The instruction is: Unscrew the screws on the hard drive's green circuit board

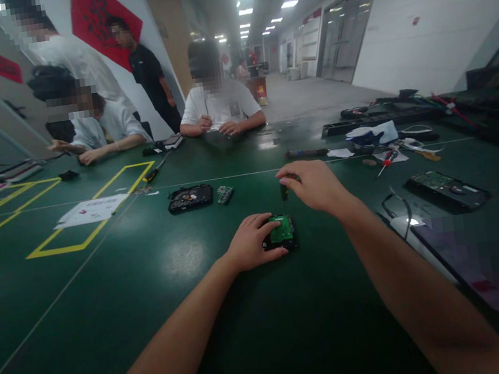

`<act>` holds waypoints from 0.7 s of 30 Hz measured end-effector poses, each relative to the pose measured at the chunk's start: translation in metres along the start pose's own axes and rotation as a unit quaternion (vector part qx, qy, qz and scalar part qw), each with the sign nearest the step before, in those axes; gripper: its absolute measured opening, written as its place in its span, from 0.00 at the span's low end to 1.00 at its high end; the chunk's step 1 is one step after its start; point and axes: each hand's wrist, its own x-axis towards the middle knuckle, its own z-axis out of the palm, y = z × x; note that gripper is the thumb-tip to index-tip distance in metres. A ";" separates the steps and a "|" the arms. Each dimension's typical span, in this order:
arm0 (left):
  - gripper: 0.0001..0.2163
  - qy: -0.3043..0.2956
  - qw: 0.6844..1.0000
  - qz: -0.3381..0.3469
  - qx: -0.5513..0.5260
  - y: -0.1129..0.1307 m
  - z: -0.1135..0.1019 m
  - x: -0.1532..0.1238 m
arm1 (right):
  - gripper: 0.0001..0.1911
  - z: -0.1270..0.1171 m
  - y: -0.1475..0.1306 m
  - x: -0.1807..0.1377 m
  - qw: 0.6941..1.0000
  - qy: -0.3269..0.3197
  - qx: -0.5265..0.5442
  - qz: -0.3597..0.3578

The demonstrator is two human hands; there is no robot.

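Note:
In the head view a small hard drive (290, 240) with a green circuit board (282, 230) facing up lies on the green table. My left hand (250, 242) grips it from the left, fingers over the board and thumb along the near edge. Above its far right corner my right hand (312, 184) is closed around the dark handle of a screwdriver (284, 192). That tool stands upright, its thin shaft pointing down at the board's edge; whether the tip touches a screw is too small to tell.
Beyond my left hand lie an opened black drive (190, 198) and a loose circuit board (225, 195). Another drive-like device (447, 190), a red-handled screwdriver (388, 161) and cables are on the right. A paper sheet (91, 211) lies left. People sit across the table.

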 end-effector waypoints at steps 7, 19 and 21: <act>0.35 0.000 1.000 -0.003 -0.002 0.000 0.000 0.000 | 0.12 0.002 -0.001 0.000 0.999 -0.006 -0.009 0.032; 0.35 -0.004 1.000 -0.006 -0.010 0.002 -0.002 0.000 | 0.04 0.002 -0.002 -0.001 0.998 0.010 -0.030 0.056; 0.35 -0.004 1.000 -0.007 -0.011 0.002 -0.002 0.000 | 0.05 0.003 -0.002 -0.002 0.999 0.004 -0.009 0.039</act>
